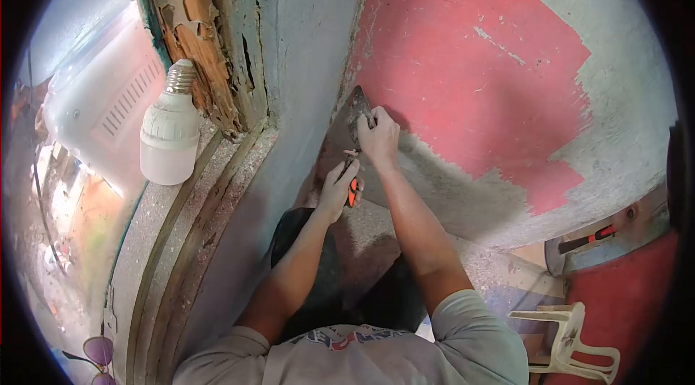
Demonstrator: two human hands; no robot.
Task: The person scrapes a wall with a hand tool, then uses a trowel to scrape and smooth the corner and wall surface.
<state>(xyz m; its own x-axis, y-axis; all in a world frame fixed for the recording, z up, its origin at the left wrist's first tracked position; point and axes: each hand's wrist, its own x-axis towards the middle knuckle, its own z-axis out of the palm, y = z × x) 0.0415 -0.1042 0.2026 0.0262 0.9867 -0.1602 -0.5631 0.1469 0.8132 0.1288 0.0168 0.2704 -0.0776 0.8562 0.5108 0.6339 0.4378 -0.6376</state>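
Note:
My right hand [380,137] is closed round a small pointed trowel [358,103], its dark blade against the wall near the corner. The blade is at the lower left edge of the pink painted patch [470,59], where bare grey plaster [456,189] shows below. Just below and to the left, my left hand [339,189] grips a tool with an orange and black handle [353,192]. A narrow metal end of that tool points up toward the trowel; its exact kind is hard to make out.
On the window sill [217,189] to the left stands a white light bulb [170,135], beside a decayed wooden frame [199,30]. Sunglasses [98,350] are at lower left. A plastic chair [568,345] and a red-and-black-handled tool [588,239] are at right.

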